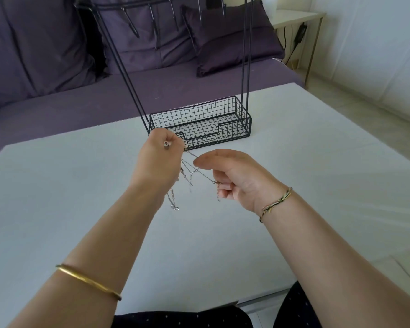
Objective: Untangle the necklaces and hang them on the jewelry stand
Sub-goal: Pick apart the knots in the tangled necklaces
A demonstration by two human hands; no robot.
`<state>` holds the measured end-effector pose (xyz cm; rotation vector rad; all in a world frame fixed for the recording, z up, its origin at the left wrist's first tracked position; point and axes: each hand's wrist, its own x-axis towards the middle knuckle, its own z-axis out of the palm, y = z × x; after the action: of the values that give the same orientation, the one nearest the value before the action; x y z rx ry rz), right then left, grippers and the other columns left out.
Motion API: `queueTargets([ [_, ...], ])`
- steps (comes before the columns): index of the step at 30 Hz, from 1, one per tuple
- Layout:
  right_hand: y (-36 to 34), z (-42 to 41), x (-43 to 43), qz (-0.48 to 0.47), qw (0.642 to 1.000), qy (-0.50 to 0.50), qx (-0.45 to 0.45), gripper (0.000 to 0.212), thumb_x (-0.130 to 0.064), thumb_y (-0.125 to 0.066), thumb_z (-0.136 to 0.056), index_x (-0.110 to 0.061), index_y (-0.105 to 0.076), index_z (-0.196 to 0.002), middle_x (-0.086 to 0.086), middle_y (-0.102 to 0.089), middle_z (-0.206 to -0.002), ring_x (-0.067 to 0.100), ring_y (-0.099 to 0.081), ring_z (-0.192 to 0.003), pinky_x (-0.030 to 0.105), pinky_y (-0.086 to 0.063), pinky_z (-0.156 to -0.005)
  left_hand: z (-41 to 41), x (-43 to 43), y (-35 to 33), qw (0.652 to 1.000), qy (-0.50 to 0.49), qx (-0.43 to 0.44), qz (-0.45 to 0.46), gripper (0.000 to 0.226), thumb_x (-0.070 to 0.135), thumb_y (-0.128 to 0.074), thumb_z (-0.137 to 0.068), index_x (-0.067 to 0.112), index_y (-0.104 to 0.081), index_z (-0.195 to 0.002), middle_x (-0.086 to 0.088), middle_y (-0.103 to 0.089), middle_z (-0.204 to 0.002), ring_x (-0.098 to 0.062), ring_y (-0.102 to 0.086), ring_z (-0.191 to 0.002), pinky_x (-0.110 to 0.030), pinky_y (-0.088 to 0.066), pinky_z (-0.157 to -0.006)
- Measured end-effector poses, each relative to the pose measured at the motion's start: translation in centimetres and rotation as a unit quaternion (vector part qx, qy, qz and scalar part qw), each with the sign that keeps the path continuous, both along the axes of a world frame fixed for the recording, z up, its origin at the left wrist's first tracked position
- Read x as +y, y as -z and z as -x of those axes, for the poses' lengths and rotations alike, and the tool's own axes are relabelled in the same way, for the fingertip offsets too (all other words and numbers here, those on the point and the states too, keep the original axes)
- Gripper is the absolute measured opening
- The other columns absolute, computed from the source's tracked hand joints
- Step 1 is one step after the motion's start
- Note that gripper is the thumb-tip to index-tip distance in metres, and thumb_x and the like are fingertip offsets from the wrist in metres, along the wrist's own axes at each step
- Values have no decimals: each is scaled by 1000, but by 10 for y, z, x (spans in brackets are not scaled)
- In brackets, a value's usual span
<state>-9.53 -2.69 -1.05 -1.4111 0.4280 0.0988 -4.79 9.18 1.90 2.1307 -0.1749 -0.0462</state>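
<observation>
Thin silver necklaces hang in a tangle above the white table. My left hand pinches their upper part just in front of the stand's basket. My right hand pinches the clasp end of one chain, pulled taut toward the lower right. Loose ends dangle between the hands, and one strand reaches the table beside my left wrist. The black wire jewelry stand rises behind, its hooks at the top of the view with nothing hanging on them.
A purple sofa with cushions sits behind the table. At the back right stands a small white side table with a cable. My dark dotted clothing shows at the near edge.
</observation>
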Motion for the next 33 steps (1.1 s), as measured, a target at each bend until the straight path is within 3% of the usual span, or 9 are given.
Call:
queueTargets([
  [5,-1,0,0,6,1000,7,0,11,-17,-61,-84,-16,-59,-74,-8,-25,-40,13,-19,-44,24,-26,-51,0,0,3,1000,3,-14,-9,11,27,-39,-98,21,-48,-94,3,-44,-66,-16,-39,-54,-25,-29,-46],
  [8,-1,1,0,1,1000,7,5,20,-22,-55,-89,-16,-61,-71,-8,-22,-42,13,-18,-45,24,-26,-51,-1,-1,2,1000,0,-24,-14,12,26,-37,-99,19,-47,-98,4,-46,-72,-18,-46,-62,-25,-29,-46],
  [12,0,1,-1,-4,1000,17,11,24,-24,-53,-91,-15,-61,-70,-8,-24,-40,12,-19,-42,23,-26,-49,-3,0,3,999,-15,-29,-15,14,25,-37,-100,16,-46,-95,3,-46,-75,-15,-39,-52,-26,-28,-46],
  [16,1,1,-1,-3,1000,23,17,26,-24,-52,-92,-16,-61,-69,-8,-24,-40,12,-19,-42,23,-27,-50,-9,3,3,998,-36,-26,44,19,18,-39,-98,13,-48,-82,3,-56,-79,-11,-37,-52,-25,-32,-49],
  [20,-2,2,0,-34,999,20,26,24,-28,-56,-91,-16,-60,-70,-9,-23,-39,12,-17,-44,23,-25,-51,-11,5,1,988,-50,54,139,29,14,-42,-97,12,-48,-69,1,-51,-68,-10,-26,-42,-23,-23,-44],
  [23,-2,1,0,-45,998,19,35,22,-21,-65,-83,-18,-53,-65,-9,-25,-40,13,-17,-46,23,-26,-52,-12,6,0,974,-53,102,197,29,18,-45,-99,11,-50,-71,0,-51,-68,-8,-24,-41,-23,-20,-44],
  [28,1,-1,-1,-41,998,34,36,13,-17,-67,-81,-18,-56,-75,-8,-27,-40,12,-17,-41,23,-28,-50,-11,7,-2,959,-38,140,243,28,19,-49,-98,12,-52,-72,0,-49,-68,-7,-25,-43,-18,-22,-39],
  [33,1,1,-4,-81,995,34,44,10,-18,-61,-84,-16,-66,-75,-9,-21,-42,12,-14,-45,22,-25,-48,-12,9,-5,906,-5,234,353,24,13,-48,-97,14,-51,-74,5,-54,-61,-3,-28,-38,-13,-23,-36],
])
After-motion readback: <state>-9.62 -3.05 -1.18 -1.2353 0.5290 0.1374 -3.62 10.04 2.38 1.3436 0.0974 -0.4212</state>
